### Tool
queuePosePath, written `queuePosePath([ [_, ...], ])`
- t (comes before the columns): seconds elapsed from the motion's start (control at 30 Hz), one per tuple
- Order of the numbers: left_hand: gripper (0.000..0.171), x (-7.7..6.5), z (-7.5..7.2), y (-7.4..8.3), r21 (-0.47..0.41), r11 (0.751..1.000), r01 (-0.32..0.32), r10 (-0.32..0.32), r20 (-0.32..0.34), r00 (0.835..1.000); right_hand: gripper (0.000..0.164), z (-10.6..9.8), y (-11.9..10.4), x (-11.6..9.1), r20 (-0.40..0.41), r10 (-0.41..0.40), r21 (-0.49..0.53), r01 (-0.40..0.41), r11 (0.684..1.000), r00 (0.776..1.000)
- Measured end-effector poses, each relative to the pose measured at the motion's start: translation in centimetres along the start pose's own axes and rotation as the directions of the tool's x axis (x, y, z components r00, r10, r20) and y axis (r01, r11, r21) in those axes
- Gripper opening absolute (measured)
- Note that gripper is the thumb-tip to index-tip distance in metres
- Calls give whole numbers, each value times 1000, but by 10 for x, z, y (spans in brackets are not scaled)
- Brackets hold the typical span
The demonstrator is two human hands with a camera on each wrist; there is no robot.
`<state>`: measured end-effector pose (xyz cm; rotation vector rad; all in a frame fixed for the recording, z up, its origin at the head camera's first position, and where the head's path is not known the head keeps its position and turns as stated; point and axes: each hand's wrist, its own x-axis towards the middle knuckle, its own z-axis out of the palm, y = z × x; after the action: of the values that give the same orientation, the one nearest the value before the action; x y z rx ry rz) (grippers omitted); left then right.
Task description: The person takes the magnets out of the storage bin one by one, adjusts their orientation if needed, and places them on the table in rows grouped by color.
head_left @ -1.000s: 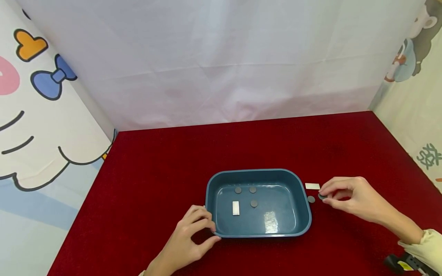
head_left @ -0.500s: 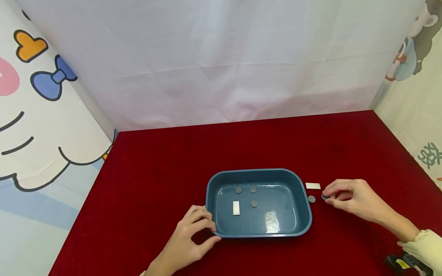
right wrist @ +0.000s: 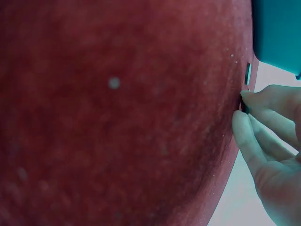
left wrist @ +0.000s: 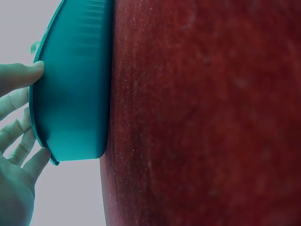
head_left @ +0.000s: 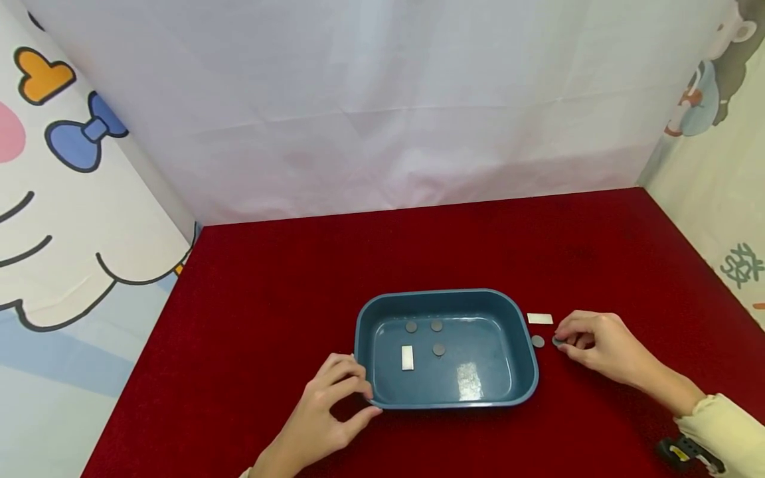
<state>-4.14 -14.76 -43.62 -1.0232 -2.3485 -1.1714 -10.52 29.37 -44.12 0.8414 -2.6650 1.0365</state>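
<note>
A blue plastic basin [head_left: 448,405] stands on the red cloth. My left hand [head_left: 329,405] holds its near left corner, thumb and fingers at the rim; in the left wrist view the thumb [left wrist: 28,75] lies along the basin's edge. Several flat grey discs, such as this one [head_left: 439,350], and a white rectangular tile [head_left: 408,358] lie inside. To the right of the basin my right hand [head_left: 603,345] pinches a dark grey disc [head_left: 557,340] between thumb and fingertips, close over the cloth. Another grey disc [head_left: 538,341] lies between that hand and the basin.
A second white tile [head_left: 540,318] lies on the cloth just right of the basin, beyond the loose disc. The red table [head_left: 269,299] meets a white curtain [head_left: 370,119] at the back. Printed cloths hang at both sides.
My right hand, still pinching the dark disc, has shifted slightly right and then back left, its fingers a little more curled. The left hand stays on the basin corner.
</note>
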Motion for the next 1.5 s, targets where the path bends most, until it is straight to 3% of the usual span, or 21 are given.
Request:
queuePosePath([
  [0.17, 22, 0, 0, 2, 8, 1000, 13, -13, 3, 1000, 31, -1, -5, 1, -6, -7, -84, 6, 996, 1000],
  [0.27, 22, 0, -1, 2, 11, 1000, 16, -16, 6, 1000, 31, -5, -11, 4, -15, -9, -77, 7, 997, 1000],
  [0.5, 21, 0, -1, 3, -2, 1000, 17, -17, 7, 1000, 35, -16, -35, 17, -18, -3, 72, 5, 997, 1000],
  [0.67, 22, -1, 1, 2, -4, 1000, 7, -7, -1, 1000, 32, -17, -54, 27, 24, 19, 206, -24, 978, 1000],
  [0.93, 23, -1, 0, 1, -11, 1000, 13, -13, 8, 1000, 26, -10, -75, 39, 65, 7, 331, -28, 943, 998],
  [1.23, 25, -1, -2, 2, -14, 1000, 5, -5, 6, 1000, 24, 7, -84, 54, 112, -28, 398, -19, 917, 993],
  [1.5, 22, -1, -2, 2, -11, 1000, 11, -11, 15, 1000, 21, 24, -89, 67, 152, -7, 383, -52, 922, 988],
])
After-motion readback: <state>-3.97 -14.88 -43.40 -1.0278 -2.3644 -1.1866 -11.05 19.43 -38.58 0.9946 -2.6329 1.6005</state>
